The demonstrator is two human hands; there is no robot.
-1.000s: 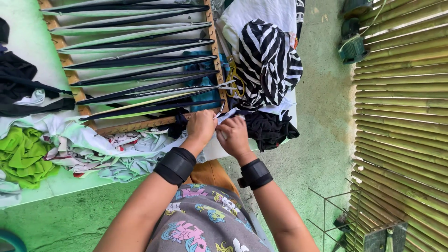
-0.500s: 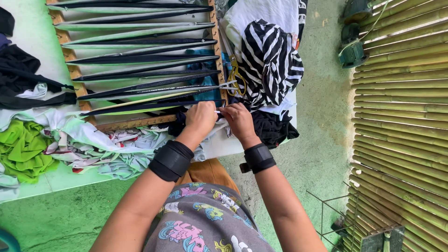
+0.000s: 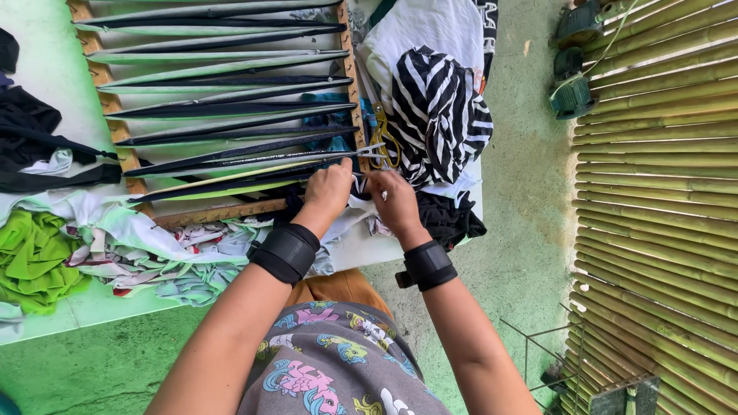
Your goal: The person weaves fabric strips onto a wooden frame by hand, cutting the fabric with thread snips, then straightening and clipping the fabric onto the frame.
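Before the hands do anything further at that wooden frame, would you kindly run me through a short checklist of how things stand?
1. Left hand on the cloth strip at the frame's near right corner: ok.
2. Right hand beside it, at the same spot: ok.
3. What the fingers pinch: cannot tell, hidden by the hands.
4. Strips stretched across the wooden frame, lying roughly parallel: ok.
5. Scissors lying free by the frame's right rail, close to both hands: ok.
6. Cloth scraps piled against the frame's near edge: not ok, crowded.
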